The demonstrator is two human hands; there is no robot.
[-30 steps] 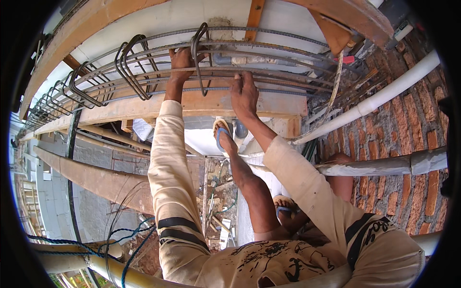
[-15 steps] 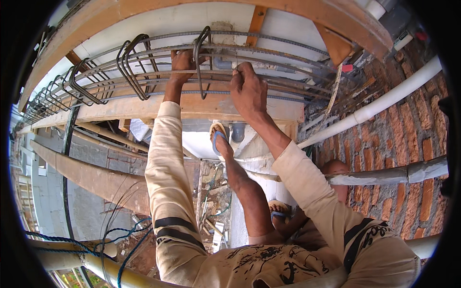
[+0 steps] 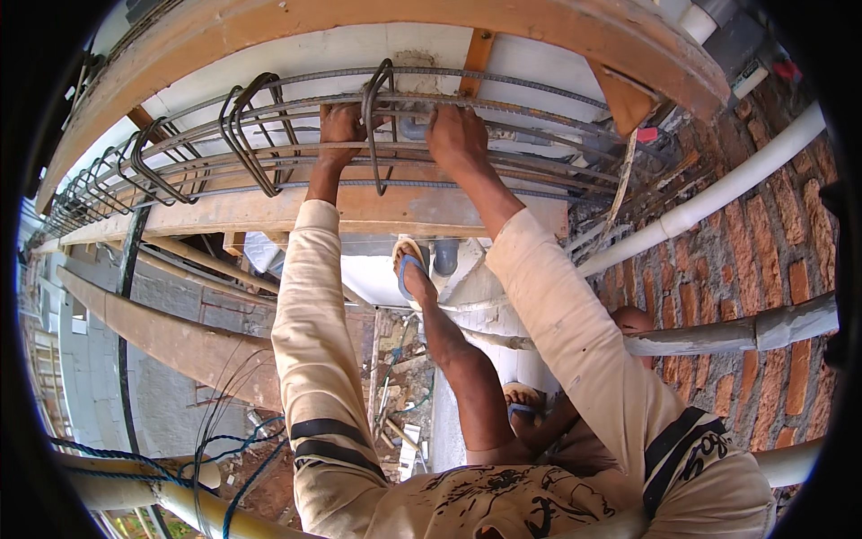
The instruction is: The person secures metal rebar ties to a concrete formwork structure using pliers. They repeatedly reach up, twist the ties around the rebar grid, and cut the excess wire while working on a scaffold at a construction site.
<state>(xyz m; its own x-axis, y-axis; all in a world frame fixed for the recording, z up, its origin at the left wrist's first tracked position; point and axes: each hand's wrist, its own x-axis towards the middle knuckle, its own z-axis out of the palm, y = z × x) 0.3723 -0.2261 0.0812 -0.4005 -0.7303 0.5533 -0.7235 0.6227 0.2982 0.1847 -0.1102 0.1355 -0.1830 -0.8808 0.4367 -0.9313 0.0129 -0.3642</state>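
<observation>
A long rebar cage lies across the far side, with steel bars running left to right and bent-wire stirrups looped around them. My left hand reaches between the bars, its fingers curled against a single stirrup; that stirrup and a bar partly cover them. Just right of this stirrup, my right hand is closed at the upper bars, knuckles up. Its fingertips are hidden, so whatever it pinches does not show. More stirrups stand along the cage to the left.
Wooden formwork boards run beneath the cage, and a timber beam arches beyond it. On the right are a brick wall and a white pipe. Blue rope is tied at lower left. Rubble lies far below my sandalled foot.
My right hand has moved up and forward, its wrist turning so the knuckles now sit at the upper bars. My left hand stays by the same stirrup, slightly lower in the view.
</observation>
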